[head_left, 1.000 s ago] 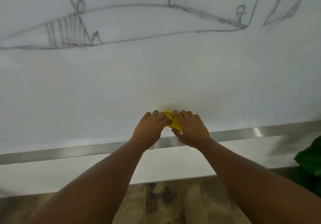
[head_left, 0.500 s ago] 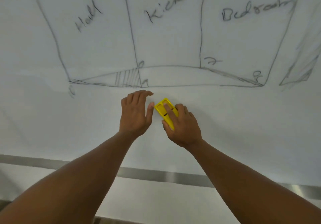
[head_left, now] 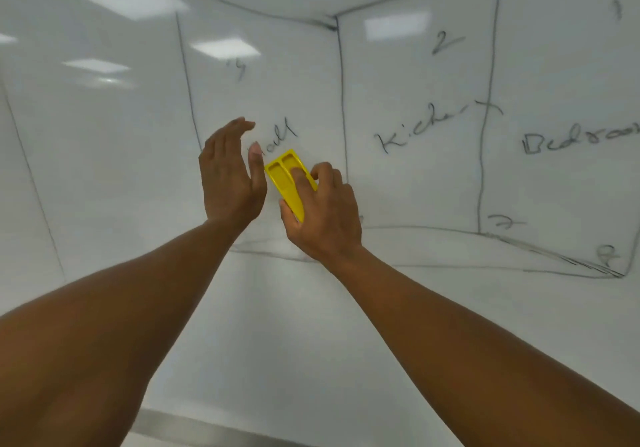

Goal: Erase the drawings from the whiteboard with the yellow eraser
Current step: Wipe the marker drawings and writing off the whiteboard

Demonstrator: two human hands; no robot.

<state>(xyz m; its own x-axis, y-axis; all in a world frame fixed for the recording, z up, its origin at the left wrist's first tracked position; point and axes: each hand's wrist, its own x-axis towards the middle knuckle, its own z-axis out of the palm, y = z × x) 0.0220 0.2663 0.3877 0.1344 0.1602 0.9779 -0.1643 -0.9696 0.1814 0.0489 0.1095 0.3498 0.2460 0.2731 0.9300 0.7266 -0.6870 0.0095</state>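
A large whiteboard (head_left: 415, 308) fills the view. On it is a black line drawing of rooms (head_left: 341, 107), with the words "Hall", "Kitchen" (head_left: 426, 127) and "Bedroom" (head_left: 581, 138) and a few numbers. My right hand (head_left: 325, 214) grips the yellow eraser (head_left: 282, 178) and holds it against the board just below the word "Hall". My left hand (head_left: 228, 172) is raised beside the eraser with its fingers straight and holds nothing.
The board's metal bottom rail (head_left: 194, 426) runs along the lower edge of the view. Ceiling lights reflect in the board's upper left part. A panel seam (head_left: 31, 176) crosses the board at far left.
Both hands have risen from the bottom rail up to the drawing. The left hand has let go of the eraser and opened; the right hand alone carries it up to "Hall".
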